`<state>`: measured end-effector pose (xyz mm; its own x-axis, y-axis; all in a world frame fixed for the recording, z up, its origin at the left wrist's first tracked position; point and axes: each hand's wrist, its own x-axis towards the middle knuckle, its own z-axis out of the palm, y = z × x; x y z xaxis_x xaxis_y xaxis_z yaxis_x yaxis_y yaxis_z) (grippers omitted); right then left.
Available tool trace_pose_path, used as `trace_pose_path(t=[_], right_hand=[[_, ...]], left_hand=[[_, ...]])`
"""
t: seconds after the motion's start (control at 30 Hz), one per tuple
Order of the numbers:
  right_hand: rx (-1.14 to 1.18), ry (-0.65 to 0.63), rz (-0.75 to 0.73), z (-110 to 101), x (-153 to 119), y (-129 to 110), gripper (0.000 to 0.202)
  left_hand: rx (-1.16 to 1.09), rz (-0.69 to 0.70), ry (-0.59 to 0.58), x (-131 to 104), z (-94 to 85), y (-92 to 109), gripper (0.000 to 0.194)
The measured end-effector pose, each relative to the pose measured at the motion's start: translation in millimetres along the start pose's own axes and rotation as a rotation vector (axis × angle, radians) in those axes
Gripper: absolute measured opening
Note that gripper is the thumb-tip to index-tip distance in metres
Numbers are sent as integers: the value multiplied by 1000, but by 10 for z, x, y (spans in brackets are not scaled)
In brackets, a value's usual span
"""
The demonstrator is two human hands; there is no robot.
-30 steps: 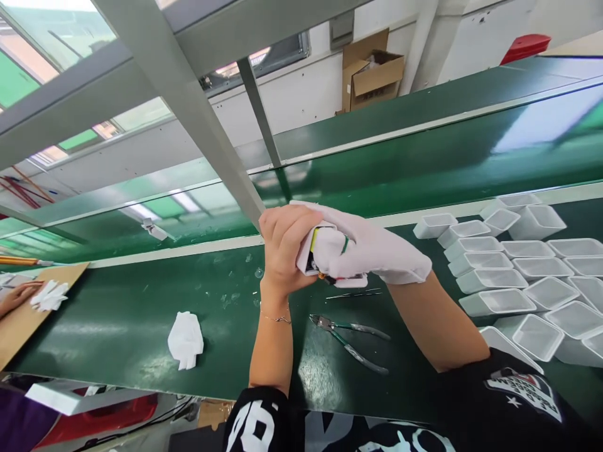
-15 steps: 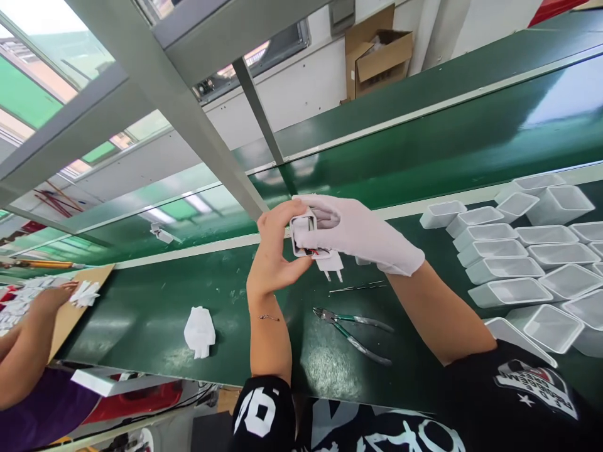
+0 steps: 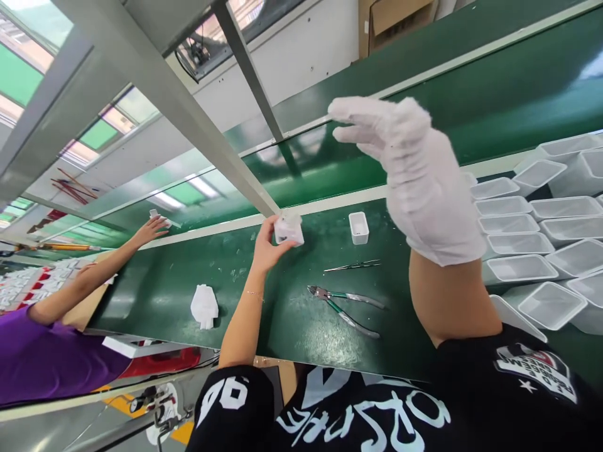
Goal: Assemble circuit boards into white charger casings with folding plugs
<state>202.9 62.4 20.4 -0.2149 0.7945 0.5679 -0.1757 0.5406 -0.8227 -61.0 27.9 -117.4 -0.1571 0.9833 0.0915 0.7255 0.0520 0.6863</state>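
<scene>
My left hand [image 3: 268, 246] is bare and grips a white boxy part [image 3: 289, 230] between thumb and fingers, near the bench's back edge. My right hand [image 3: 414, 169], in a white glove, is raised above the right side of the bench with its fingers stretched out to the left, holding nothing. Between the hands a small white open case [image 3: 358, 228] stands on the green bench [image 3: 164, 301]. Tweezers [image 3: 352, 266] lie in front of it, and green-handled pliers [image 3: 347, 309] lie nearer my body with their handles spread.
Many white open cases [image 3: 518, 268] stand in rows at the right. A flat white piece [image 3: 204, 306] lies left of my arm. At the far left, a person in a purple sleeve reaches a hand [image 3: 151, 231] to a white object by the back edge. A metal post [image 3: 235, 169] slants overhead.
My right hand has left the white part and lifted up to the right, opening. My left hand keeps its hold. The other person's arm now reaches toward the back edge. The view has shifted.
</scene>
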Motion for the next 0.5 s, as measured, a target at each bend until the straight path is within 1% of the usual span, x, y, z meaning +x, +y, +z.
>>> trace_pose_path(t=[0.1,0.23,0.4,0.5], right_hand=[[-28,-2,-59,-10,-7,-46,40],[-21,20,-41,-19,0,-45,45],[112,-15,-23,40,-1,-33,44],[207,-86,-1,96,11,-9,38]], left_hand=[[-14,-2,-23,-18,-8,1,52],[-30,-6,-45,-31,38,7,54],[25,9,-64,-46,77,-6,56],[75,25,-55,-73,91,39,52]])
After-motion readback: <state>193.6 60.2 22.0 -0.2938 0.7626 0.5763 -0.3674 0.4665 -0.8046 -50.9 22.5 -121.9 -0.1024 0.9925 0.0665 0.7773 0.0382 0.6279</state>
